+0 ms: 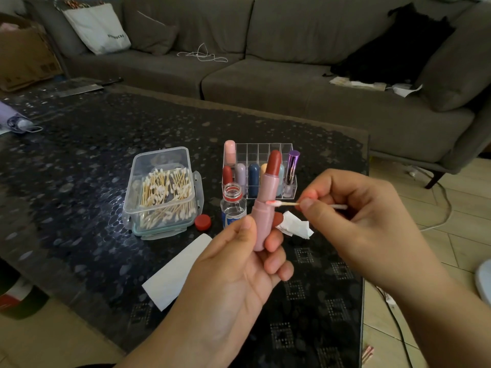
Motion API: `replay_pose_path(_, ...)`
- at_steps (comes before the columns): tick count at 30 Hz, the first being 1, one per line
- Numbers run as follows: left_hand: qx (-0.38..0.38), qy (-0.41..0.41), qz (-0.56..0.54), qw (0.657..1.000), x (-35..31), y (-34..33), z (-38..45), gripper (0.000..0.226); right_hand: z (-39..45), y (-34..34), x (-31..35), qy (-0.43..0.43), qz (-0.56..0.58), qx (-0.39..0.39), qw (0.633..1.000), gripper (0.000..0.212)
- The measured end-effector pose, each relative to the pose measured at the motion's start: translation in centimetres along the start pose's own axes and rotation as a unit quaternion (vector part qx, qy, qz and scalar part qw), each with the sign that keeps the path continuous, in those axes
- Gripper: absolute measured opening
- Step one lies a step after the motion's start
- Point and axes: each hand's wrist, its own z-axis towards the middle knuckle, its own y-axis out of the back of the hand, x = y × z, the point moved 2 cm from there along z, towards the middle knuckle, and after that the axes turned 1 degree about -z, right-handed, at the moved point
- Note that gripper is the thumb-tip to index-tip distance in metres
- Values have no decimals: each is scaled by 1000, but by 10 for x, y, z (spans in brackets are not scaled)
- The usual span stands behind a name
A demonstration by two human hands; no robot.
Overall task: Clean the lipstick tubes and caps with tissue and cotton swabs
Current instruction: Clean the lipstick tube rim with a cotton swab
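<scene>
Holding an uncapped pink lipstick tube [261, 221] upright above the dark patterned table [79, 181], the left hand [239, 266] curls thumb and fingers round its base, the red stick fully raised; the right hand [353, 208] pinches a cotton swab [289, 203] between thumb and forefinger, its reddened tip touching the tube's collar; a crumpled tissue [295, 225] lies on the table just behind the tube; a clear box of cotton swabs [162, 189] stands open to the left, near a small uncapped bottle [233, 205] and its red cap [203, 222]; a clear organiser [265, 152] behind holds several capped lipsticks; a flat white tissue [175, 274] rests near the table's front edge; a grey sofa [265, 62] fills the background.
</scene>
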Motion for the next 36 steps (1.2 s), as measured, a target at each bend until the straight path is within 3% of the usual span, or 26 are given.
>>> replay_pose_path(7,22,14,28,999,0,-1,1,10,-1,-6,1,12,-4,11,1000,13)
replay_pose_path(23,50,4,40,998,-2,0,-4,28,2,-2,0,21,7,15,1000,9)
replay_pose_path(28,41,16,23,999,-1,-1,-3,30,2,4,-1,10,24,6,1000,8)
replay_pose_path(34,103,58,-12,993,1,1,0,30,0,-3,1,29,12,23,999,13)
replay_pose_path(36,89,56,0,994,1,0,-2,33,1,-2,1,25,5,22,999,10)
